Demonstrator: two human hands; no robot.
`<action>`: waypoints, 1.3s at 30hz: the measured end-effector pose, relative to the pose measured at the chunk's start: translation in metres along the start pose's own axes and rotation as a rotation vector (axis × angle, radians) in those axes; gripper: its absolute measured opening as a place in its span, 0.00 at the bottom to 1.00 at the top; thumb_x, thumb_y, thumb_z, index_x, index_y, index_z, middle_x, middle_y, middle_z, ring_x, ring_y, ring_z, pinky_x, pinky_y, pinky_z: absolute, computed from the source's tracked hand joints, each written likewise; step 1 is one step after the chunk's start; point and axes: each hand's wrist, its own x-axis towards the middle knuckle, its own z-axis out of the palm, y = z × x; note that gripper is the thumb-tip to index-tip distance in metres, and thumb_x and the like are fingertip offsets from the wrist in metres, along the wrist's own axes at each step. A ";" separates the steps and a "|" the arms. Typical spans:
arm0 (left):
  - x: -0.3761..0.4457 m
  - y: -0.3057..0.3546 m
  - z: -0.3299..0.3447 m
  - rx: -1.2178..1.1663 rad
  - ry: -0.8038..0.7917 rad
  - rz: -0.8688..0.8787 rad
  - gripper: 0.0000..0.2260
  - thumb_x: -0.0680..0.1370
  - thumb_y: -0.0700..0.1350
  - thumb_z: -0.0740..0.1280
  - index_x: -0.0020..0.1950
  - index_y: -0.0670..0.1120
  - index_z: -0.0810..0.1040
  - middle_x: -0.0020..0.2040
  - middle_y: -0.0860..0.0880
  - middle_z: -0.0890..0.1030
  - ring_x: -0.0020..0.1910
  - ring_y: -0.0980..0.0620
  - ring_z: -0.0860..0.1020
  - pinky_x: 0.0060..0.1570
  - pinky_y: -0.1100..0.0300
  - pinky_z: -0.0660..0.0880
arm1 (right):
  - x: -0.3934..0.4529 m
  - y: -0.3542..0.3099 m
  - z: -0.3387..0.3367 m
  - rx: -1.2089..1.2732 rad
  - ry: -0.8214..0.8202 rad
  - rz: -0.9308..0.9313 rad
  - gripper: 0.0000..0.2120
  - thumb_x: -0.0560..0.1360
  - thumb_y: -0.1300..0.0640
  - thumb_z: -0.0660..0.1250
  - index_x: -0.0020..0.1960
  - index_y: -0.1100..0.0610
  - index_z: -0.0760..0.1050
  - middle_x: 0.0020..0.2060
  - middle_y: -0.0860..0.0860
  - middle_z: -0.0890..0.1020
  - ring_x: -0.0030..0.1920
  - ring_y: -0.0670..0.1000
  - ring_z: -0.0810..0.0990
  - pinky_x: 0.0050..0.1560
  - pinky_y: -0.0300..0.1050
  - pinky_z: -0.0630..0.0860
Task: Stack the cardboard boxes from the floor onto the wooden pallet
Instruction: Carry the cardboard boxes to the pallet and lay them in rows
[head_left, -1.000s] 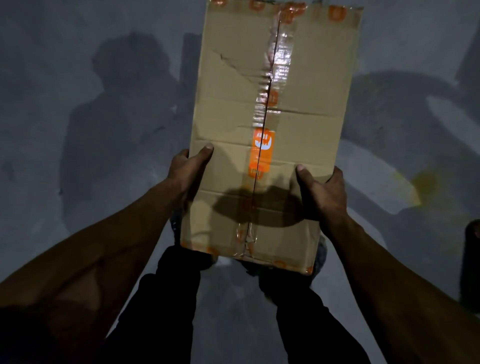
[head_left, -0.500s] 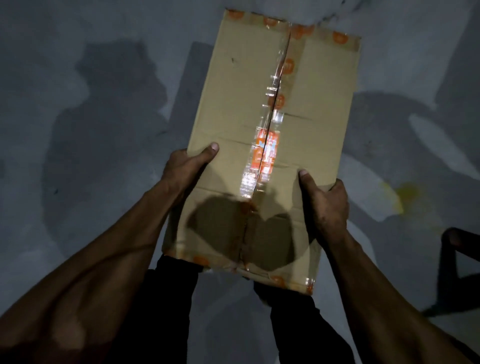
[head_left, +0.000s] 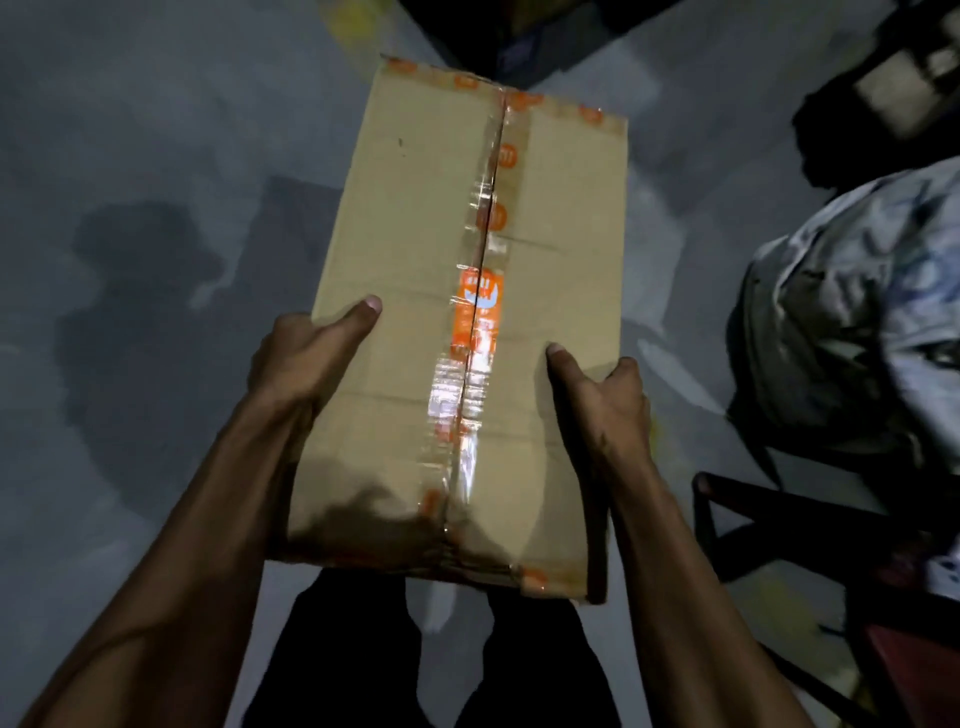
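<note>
Gripping opposite sides, left hand (head_left: 306, 353) and right hand (head_left: 605, 395) hold cardboard box (head_left: 415, 234) between them.

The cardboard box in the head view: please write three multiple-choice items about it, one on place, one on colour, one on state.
1. Where is the cardboard box?
A. flat on the floor
B. held up between two hands
C. on a chair

2. What colour are the marks on the sealing tape?
A. orange
B. green
C. purple

3. In what state are the top flaps?
A. open
B. torn off
C. taped shut

Key: B, the left hand and right hand grip its sides above the floor; A, the printed logos are orange; C, tape runs along the closed seam.
</note>
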 end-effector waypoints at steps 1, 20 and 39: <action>-0.013 0.014 -0.016 -0.014 -0.003 0.026 0.46 0.54 0.82 0.67 0.58 0.50 0.82 0.53 0.52 0.85 0.54 0.46 0.82 0.62 0.48 0.77 | -0.017 -0.016 -0.012 -0.001 0.024 -0.022 0.37 0.66 0.27 0.66 0.63 0.52 0.71 0.59 0.54 0.80 0.60 0.60 0.77 0.62 0.56 0.75; -0.063 0.174 -0.173 0.029 0.020 0.388 0.50 0.61 0.80 0.59 0.68 0.42 0.76 0.66 0.42 0.78 0.66 0.38 0.75 0.65 0.46 0.72 | -0.136 -0.171 -0.085 0.123 0.236 -0.233 0.27 0.73 0.33 0.66 0.57 0.54 0.70 0.50 0.54 0.77 0.50 0.58 0.75 0.49 0.51 0.71; 0.046 0.417 -0.047 -0.089 0.200 0.295 0.38 0.69 0.75 0.63 0.63 0.44 0.79 0.58 0.42 0.81 0.58 0.37 0.78 0.61 0.47 0.74 | 0.135 -0.363 -0.181 0.059 0.061 -0.375 0.24 0.76 0.36 0.65 0.58 0.56 0.69 0.50 0.54 0.76 0.50 0.59 0.75 0.46 0.50 0.70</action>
